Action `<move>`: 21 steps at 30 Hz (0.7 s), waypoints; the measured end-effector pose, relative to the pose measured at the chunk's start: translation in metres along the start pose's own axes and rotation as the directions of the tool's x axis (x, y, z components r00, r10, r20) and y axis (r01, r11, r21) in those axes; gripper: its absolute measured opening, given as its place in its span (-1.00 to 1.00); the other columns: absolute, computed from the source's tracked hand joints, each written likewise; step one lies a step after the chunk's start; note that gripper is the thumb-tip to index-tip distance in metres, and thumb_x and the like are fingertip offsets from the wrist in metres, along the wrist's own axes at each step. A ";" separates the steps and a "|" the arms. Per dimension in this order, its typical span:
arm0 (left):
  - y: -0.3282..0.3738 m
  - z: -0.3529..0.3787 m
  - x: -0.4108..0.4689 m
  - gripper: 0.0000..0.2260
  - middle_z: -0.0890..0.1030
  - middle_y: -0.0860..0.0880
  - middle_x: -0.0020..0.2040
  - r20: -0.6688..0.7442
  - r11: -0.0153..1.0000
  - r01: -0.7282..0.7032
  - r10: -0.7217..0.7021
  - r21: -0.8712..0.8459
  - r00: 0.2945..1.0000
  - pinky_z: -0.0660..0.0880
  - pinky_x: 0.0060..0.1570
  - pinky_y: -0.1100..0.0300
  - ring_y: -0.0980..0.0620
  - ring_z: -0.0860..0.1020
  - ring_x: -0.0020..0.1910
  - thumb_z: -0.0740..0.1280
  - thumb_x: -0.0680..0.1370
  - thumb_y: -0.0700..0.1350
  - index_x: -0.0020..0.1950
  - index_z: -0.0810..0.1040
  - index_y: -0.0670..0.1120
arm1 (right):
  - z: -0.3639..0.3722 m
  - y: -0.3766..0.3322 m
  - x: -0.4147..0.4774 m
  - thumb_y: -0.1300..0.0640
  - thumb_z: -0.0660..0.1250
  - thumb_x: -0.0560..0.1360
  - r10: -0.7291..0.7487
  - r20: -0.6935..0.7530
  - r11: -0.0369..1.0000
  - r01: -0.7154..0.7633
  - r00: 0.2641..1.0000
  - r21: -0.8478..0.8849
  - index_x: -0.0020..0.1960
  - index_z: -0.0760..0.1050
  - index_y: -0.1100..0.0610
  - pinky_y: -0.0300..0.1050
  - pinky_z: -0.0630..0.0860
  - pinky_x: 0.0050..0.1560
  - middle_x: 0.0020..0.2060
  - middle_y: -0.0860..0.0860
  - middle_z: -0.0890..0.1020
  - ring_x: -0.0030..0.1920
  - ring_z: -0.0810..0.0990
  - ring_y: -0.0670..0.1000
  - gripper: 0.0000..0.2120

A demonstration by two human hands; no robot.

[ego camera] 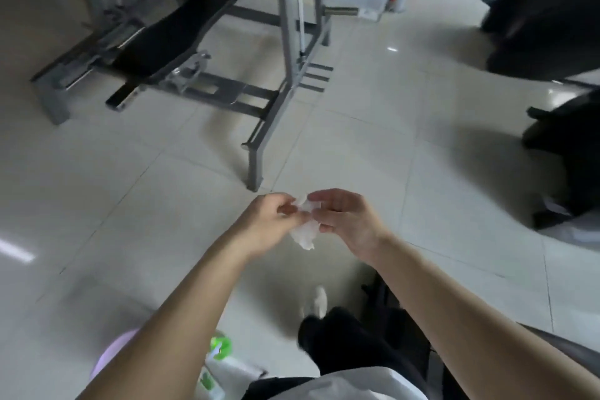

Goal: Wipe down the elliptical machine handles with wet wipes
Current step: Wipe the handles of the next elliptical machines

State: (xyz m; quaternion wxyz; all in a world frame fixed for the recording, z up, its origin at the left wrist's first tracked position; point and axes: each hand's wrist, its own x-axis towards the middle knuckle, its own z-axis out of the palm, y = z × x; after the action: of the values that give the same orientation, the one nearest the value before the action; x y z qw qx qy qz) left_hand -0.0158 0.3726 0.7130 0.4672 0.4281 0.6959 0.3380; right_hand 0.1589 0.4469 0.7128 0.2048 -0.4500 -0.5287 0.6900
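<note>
A crumpled white wet wipe (pixel 305 230) hangs between my two hands at mid-frame, above the tiled floor. My left hand (pixel 269 224) pinches its upper left part with curled fingers. My right hand (pixel 344 217) pinches the upper right part. A white wipe pack with a green lid (pixel 220 347) sits low in the frame under my left forearm. Dark machine parts (pixel 545 26) show at the right edge, blurred; I cannot make out any handles.
A black padded bench on a grey frame (pixel 175 32) stands at the upper left, with a grey upright rack (pixel 292 58) beside it. A pale purple round object (pixel 113 354) lies at the lower left. My dark trouser leg and white shoe (pixel 319 300) are below.
</note>
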 end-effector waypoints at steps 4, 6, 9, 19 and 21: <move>0.048 0.026 0.104 -0.87 0.54 0.13 -0.37 0.065 0.999 -0.001 -0.002 0.040 0.998 0.35 -0.38 0.25 0.14 0.44 -0.41 0.45 0.57 -0.02 -0.09 0.68 -0.07 | -0.076 -0.006 0.067 0.46 0.34 0.50 -0.021 -0.157 0.998 0.029 0.987 0.048 0.21 0.62 0.16 -0.17 0.44 -0.29 -0.33 -0.04 0.60 -0.34 0.47 -0.01 -0.64; 0.081 0.042 0.161 -0.86 0.45 0.15 -0.47 0.104 0.998 0.019 -0.025 0.064 0.994 0.23 -0.53 0.31 0.17 0.31 -0.55 0.44 0.59 -0.01 -0.09 0.65 -0.06 | -0.123 -0.015 0.105 0.46 0.33 0.50 -0.006 -0.225 0.994 0.031 0.974 0.108 0.23 0.61 0.17 -0.17 0.46 -0.26 -0.28 0.00 0.60 -0.31 0.48 0.00 -0.63; 0.131 0.068 0.244 -0.84 0.39 0.15 -0.53 0.163 0.994 0.012 -0.031 0.111 0.986 0.17 -0.56 0.32 0.13 0.26 -0.56 0.44 0.59 -0.03 -0.15 0.58 -0.05 | -0.192 -0.036 0.154 0.43 0.35 0.53 0.061 -0.278 0.965 0.015 0.959 0.261 0.22 0.62 0.17 -0.15 0.58 -0.12 -0.13 0.08 0.62 -0.12 0.61 0.05 -0.68; 0.327 0.228 0.489 -0.83 0.63 -0.09 -0.19 0.431 0.960 -0.250 0.173 0.129 0.886 0.27 -0.59 0.30 0.15 0.34 -0.60 0.48 0.56 -0.15 0.04 0.52 -0.04 | -0.433 -0.114 0.210 0.19 0.56 0.49 -0.080 -0.572 0.985 0.151 0.816 0.078 0.05 0.70 0.08 -0.28 0.52 -0.13 -0.19 -0.04 0.69 -0.19 0.61 -0.11 -0.85; 0.360 0.268 0.521 -0.78 0.60 -0.07 -0.17 0.558 0.933 -0.334 0.210 0.130 0.803 0.29 -0.57 0.32 0.17 0.35 -0.59 0.48 0.56 -0.17 0.16 0.54 -0.03 | -0.475 -0.117 0.215 0.21 0.58 0.45 -0.077 -0.651 0.997 0.056 0.755 -0.053 -0.05 0.71 0.11 -0.30 0.42 -0.25 -0.31 -0.09 0.60 -0.32 0.50 -0.16 -0.89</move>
State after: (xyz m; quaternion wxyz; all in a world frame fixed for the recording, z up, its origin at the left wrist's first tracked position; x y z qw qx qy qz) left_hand 0.2343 1.0123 0.7487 0.5378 0.6503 0.5020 0.1891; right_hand 0.4243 0.9106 0.7155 0.3935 -0.6458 -0.4505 0.4745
